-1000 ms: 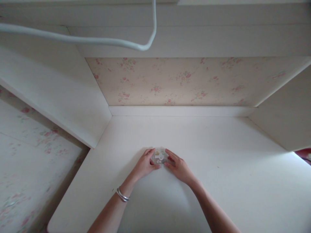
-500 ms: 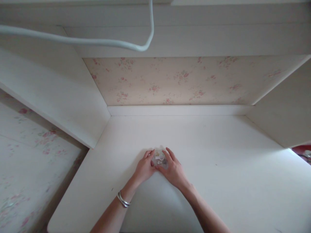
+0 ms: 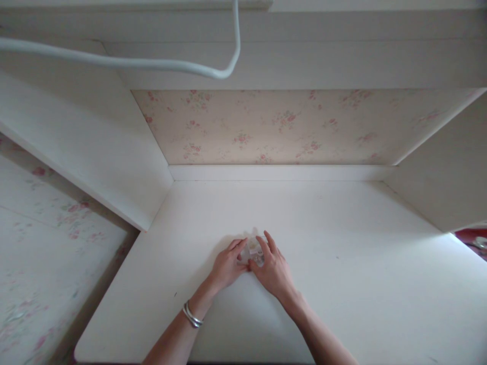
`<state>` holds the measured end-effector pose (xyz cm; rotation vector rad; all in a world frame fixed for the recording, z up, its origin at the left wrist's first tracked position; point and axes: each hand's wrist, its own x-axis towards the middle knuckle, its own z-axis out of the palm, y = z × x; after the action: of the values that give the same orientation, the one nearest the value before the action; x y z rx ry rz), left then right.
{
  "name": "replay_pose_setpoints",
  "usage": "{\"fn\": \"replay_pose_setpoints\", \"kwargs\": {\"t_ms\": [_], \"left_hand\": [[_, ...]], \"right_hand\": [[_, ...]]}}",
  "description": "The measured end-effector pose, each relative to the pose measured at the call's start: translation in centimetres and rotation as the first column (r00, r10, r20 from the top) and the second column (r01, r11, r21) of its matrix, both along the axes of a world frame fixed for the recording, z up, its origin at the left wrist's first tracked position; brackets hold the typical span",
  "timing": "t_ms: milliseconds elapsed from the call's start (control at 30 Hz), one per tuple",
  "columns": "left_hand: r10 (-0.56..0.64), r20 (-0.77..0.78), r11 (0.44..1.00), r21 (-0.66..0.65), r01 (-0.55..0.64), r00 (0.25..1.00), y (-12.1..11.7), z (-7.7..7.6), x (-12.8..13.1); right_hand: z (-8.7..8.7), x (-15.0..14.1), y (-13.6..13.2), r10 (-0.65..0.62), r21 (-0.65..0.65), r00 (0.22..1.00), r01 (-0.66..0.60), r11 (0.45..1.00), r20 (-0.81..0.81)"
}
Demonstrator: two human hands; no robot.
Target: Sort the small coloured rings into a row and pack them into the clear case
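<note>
A small clear plastic box (image 3: 252,246) with pale little items showing through it is between my hands, above or on the white desk. My left hand (image 3: 227,263) grips its left side, thumb at the near edge and fingers at the far edge. My right hand (image 3: 272,263) curls over the box from the right, with its fingers on the top and far side and its thumb at the near edge. Part of the box is hidden under the right fingers. What lies inside is too blurred to name.
The white desk (image 3: 304,218) has side panels (image 3: 102,142) and a raised back edge (image 3: 281,173) before a flowered wall (image 3: 243,121). A white cable or tube (image 3: 152,64) crosses the top left. Something red (image 3: 470,237) shows beyond the right edge.
My right hand has moved left and over the box, covering more of it. The box now appears tilted and slightly blurred. My left hand still holds its left side.
</note>
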<state>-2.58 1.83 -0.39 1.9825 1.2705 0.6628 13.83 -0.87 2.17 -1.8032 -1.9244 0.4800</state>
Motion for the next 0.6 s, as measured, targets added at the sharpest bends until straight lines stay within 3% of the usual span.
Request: {"fn": "replay_pose_setpoints", "kwargs": {"t_ms": [133, 233, 367, 600], "left_hand": [[0.005, -0.037, 1.0, 0.014, -0.005, 0.999, -0.4, -0.1, 0.2], [0.025, -0.075, 0.999, 0.042, -0.022, 0.997, -0.6, 0.1, 0.3], [0.02, -0.097, 0.998, 0.064, -0.014, 0.995, -0.7, 0.5, 0.4], [0.015, -0.059, 0.997, 0.077, -0.011, 0.998, -0.7, 0.7, 0.5]], "right_hand": [[0.1, 2.2, 0.3, -0.034, 0.018, 0.997, 0.036, 0.999, -0.073], [-0.5, 6.2, 1.3, -0.034, 0.097, 0.993, 0.046, 0.994, -0.117], [-2.0, 14.2, 3.7, -0.148, 0.17, 0.977, 0.174, 0.97, -0.152], [-3.0, 28.9, 7.4, -0.452, 0.125, 0.89, 0.456, 0.881, -0.061]]}}
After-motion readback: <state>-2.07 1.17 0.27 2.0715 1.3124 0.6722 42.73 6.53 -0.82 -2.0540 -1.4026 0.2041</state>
